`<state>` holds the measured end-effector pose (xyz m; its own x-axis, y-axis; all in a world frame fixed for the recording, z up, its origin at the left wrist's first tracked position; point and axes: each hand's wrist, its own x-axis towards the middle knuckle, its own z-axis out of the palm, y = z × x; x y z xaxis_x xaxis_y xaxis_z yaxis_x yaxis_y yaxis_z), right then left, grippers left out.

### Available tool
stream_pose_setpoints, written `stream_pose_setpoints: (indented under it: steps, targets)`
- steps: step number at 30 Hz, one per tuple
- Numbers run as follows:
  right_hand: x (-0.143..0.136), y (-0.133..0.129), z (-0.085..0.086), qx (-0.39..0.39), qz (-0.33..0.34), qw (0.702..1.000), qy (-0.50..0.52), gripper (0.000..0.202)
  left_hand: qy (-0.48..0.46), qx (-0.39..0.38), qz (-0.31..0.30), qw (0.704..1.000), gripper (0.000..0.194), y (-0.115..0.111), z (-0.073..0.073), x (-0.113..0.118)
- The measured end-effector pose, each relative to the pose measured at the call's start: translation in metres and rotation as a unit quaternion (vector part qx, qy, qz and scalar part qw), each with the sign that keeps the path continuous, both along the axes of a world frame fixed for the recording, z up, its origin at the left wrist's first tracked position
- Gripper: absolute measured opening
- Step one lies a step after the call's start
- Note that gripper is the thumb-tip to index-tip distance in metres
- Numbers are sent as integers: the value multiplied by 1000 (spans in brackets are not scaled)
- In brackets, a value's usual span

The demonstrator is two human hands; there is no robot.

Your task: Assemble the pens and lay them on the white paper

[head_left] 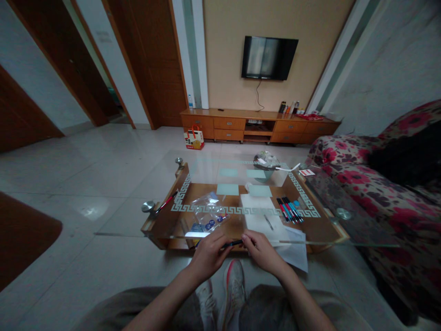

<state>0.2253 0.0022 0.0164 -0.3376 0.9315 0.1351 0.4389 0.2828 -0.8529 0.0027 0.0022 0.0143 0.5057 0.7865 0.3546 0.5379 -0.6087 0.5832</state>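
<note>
A dark pen (233, 243) lies level between my two hands, just in front of the glass table's near edge. My left hand (211, 253) is closed on one end of it, and the fingertips of my right hand (261, 250) pinch the other end. Beyond my right hand, a thin silvery pen part (268, 222) rests over a white sheet or box top. Several pens (290, 210) with red, blue and black barrels lie side by side to the right. A clear plastic bag (209, 210) with blue markings is spread past my left hand.
The glass coffee table (131, 225) has metal knobs at its corners. A red and black pen (166, 202) lies at its left, a bag-lined bowl (267, 162) at the back. White paper (296, 253) shows at the near right. A flowered sofa (365, 184) stands right.
</note>
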Motion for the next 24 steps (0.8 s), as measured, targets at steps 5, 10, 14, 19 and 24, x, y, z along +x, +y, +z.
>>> stream_pose_setpoints:
  steps: [5,10,14,19,24]
  targets:
    - [0,1,3,-22,-27,999,39,42,-6,-10,2,1000,20,0,1,2]
    - [-4,0,6,-39,-35,996,78,28,-20,-8,-10,1000,26,0,1,4]
    - [-3,4,3,-50,-58,987,139,29,-21,-15,-26,999,34,-1,4,2]
    - [4,14,0,-69,-145,959,232,39,8,-28,-53,998,50,-3,8,1]
    - [7,17,-3,-97,-184,942,264,44,40,-33,-78,996,52,-4,8,1]
